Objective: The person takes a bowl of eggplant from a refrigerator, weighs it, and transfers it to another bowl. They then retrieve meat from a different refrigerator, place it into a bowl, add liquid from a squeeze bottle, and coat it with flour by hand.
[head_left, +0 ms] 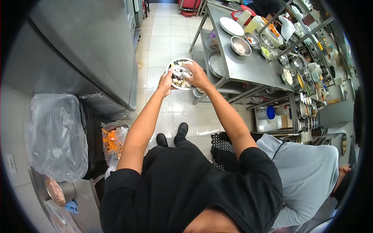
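A round bowl (169, 69) with a pale rim is held out in front of me over the floor. Inside it lie food pieces (180, 72) dusted with white powder, some yellowish and some dark. My left hand (165, 84) grips the bowl's left side, thumb at the rim and fingers partly hidden beneath. On the right side, my right hand (197, 76) is closed at the rim, and its digits reach over the powdered food.
To the right stands a steel table (252, 68) with a white plate (232, 26) and several metal bowls. A tall steel cabinet (85, 39) is on the left, above a bag-covered container (56, 136). A person in grey (307, 167) stands close by my right side.
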The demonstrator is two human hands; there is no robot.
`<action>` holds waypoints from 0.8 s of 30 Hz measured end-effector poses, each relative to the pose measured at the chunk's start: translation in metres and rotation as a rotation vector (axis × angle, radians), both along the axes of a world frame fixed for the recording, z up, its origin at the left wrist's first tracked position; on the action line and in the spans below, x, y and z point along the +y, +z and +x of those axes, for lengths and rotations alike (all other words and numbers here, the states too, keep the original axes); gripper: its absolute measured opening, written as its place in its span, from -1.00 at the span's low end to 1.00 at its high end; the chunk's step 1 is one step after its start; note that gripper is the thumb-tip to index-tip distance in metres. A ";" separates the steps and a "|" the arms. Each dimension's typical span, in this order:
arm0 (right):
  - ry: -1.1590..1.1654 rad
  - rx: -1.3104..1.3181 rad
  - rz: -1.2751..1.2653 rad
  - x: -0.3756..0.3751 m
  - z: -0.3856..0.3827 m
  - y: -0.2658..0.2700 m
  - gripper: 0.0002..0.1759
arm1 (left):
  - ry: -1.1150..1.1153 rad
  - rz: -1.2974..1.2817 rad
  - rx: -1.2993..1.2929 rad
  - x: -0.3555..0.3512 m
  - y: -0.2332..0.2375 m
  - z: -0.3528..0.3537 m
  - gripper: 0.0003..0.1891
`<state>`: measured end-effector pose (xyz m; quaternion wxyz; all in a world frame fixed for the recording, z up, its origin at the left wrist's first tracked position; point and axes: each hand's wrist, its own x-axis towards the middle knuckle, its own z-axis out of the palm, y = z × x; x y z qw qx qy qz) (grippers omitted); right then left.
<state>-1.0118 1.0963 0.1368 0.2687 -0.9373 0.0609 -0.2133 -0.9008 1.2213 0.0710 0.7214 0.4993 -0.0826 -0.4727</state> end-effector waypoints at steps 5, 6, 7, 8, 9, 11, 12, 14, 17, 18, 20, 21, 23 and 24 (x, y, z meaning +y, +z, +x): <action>-0.121 -0.118 -0.027 0.004 0.008 -0.010 -0.58 | -0.046 -0.012 -0.072 0.005 0.017 -0.004 -0.56; -0.149 -0.076 -0.097 0.005 0.010 -0.008 -0.59 | -0.091 0.016 -0.110 0.004 0.018 -0.003 -0.57; -0.125 -0.004 -0.090 0.000 0.015 -0.017 -0.61 | -0.095 0.029 -0.103 0.000 0.014 0.000 -0.58; -0.124 -0.006 -0.086 -0.004 0.015 -0.020 -0.61 | -0.094 0.032 -0.105 -0.002 0.011 0.002 -0.58; -0.058 0.085 -0.103 -0.005 0.015 -0.017 -0.62 | -0.081 0.027 -0.083 -0.002 0.011 0.005 -0.58; 0.013 0.172 -0.120 -0.008 0.015 -0.008 -0.62 | -0.063 0.023 -0.065 -0.002 0.010 0.010 -0.58; 0.063 0.154 -0.117 -0.013 0.012 -0.004 -0.55 | -0.048 0.017 -0.067 -0.001 0.012 0.011 -0.57; 0.162 0.117 -0.123 -0.023 0.008 0.006 -0.39 | -0.029 0.002 -0.072 -0.001 0.018 0.014 -0.56; 0.136 0.151 -0.162 -0.022 0.006 0.016 -0.07 | 0.000 -0.111 -0.031 -0.006 0.019 0.012 -0.53; 0.131 0.150 -0.201 -0.025 0.009 0.015 0.03 | 0.082 -0.147 -0.089 -0.014 0.010 0.011 -0.54; 0.066 0.100 -0.207 -0.030 0.018 0.000 0.16 | 0.248 -0.186 -0.212 -0.027 0.007 0.004 -0.55; 0.009 0.114 -0.152 -0.026 0.022 0.004 0.17 | 0.303 -0.226 -0.222 -0.032 0.006 -0.001 -0.55; -0.025 0.066 -0.091 -0.024 0.026 -0.004 0.12 | 0.328 -0.262 -0.203 -0.033 0.005 -0.007 -0.55; -0.053 0.062 -0.039 -0.017 0.025 -0.002 0.11 | 0.340 -0.221 -0.231 -0.033 0.000 -0.007 -0.55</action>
